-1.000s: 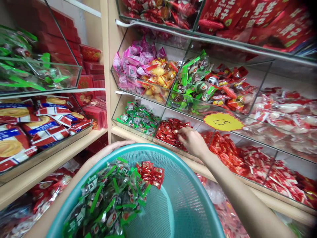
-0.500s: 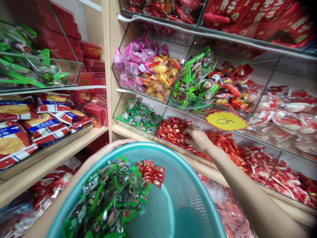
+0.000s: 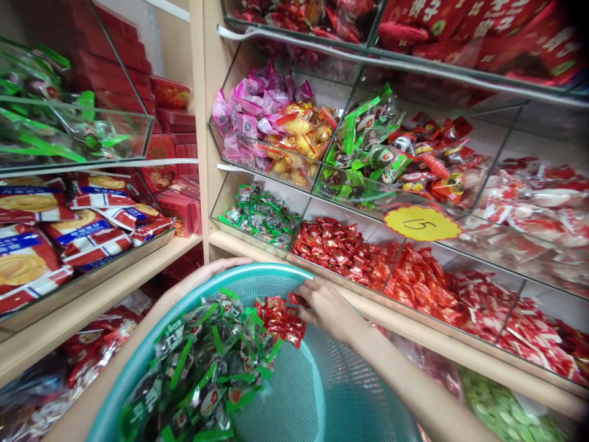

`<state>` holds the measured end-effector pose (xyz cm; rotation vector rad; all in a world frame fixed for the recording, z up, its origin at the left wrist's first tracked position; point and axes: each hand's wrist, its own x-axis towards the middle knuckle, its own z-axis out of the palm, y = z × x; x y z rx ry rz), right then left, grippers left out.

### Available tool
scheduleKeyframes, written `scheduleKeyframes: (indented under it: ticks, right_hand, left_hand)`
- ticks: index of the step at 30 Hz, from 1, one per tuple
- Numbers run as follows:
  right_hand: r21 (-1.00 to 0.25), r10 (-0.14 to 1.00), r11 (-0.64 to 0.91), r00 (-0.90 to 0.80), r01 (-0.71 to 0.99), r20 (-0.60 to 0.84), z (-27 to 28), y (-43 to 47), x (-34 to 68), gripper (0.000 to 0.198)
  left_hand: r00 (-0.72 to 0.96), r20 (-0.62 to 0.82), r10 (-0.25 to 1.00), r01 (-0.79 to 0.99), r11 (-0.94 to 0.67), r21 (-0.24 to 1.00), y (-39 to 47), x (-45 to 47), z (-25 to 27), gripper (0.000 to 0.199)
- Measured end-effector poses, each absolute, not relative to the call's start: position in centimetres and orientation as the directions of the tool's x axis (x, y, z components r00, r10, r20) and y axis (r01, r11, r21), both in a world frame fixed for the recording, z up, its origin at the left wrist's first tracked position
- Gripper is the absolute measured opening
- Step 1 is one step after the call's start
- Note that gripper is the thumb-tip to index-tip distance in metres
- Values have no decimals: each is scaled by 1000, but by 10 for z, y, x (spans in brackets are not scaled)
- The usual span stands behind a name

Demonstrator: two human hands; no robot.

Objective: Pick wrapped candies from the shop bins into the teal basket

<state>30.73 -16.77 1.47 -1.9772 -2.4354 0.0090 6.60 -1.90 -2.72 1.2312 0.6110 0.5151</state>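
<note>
Red sweet (image 3: 294, 299) pinched in the fingertips of our right hand (image 3: 329, 307), which reaches just inside the far rim of the basket (image 3: 289, 387); a fingertip hold suits so small a piece, we judge. Our left hand (image 3: 211, 270) lies against the same rim, further left, probably to steady the basket, though its fingers are partly hidden and we cannot tell how tightly they close. We have our hands apart, with a stretch of rim between them. What shows of the sweet is dark red, the rest covered by our fingers; the heap of red sweets (image 3: 280, 322) beside it, near the far rim, looks brighter, in small shiny wrappers with pale marks. Green packets (image 3: 207, 368) lie along the basket's left side and adjoin that heap. Beyond the far rim, the shelf (image 3: 225, 241) carries clear bins, whose dividers seem meant to keep kinds separate: green sweets (image 3: 262, 216) at the left end, more red sweets (image 3: 329, 248) next, then orange-red sweets (image 3: 421, 279). In the row above we see pink packets (image 3: 251, 120) and yellow packets (image 3: 299, 138) toward the left edge, and a tag (image 3: 422, 222) marked 15 at the front edge, presumably for easy reading. At our far left, banded packets (image 3: 27, 258) lie near red boxes (image 3: 170, 153).
</note>
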Motion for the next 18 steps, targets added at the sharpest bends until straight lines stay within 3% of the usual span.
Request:
scheduleKeyframes:
  ticks: [5,18]
  right_hand:
    - [134,978,163,-142,977,-155,-7,-167,302,16]
    - [191,981,176,-156,966,-115,-16,-160,298,17]
  left_hand:
    - [752,-183,633,-20,299,954,-18,66,-28,50]
    - [746,-203,634,-14,319,948,-19,67,-27,50]
